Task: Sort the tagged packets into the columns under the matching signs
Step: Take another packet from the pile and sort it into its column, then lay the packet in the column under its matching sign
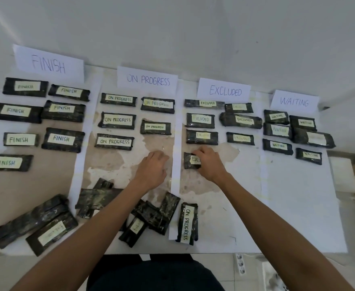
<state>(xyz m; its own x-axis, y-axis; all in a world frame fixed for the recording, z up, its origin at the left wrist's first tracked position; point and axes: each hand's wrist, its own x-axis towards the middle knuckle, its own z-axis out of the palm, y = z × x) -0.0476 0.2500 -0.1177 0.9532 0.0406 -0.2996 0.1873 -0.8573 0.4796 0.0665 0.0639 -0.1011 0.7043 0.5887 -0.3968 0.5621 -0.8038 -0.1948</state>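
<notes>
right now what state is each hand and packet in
black wrapped packet with a half-hidden tag, flat in the excluded column, gripped
right hand, grips that packet
left hand, rests on the table, holds nothing
black wrapped packet tagged on progress, unsorted, at the near edge
pile of black packets, unsorted, overlapping

At centre frame, the right hand [211, 163] grips a packet [190, 162] whose tag reads "EX" before the fingers hide the rest. It lies lowest in the column under the EXCLUDED sign [225, 91]. Just left of it, the left hand [152, 169] rests loosely curled on the table [298, 206], holding nothing. A pile [46, 221] of packets lies jumbled at lower left.
</notes>
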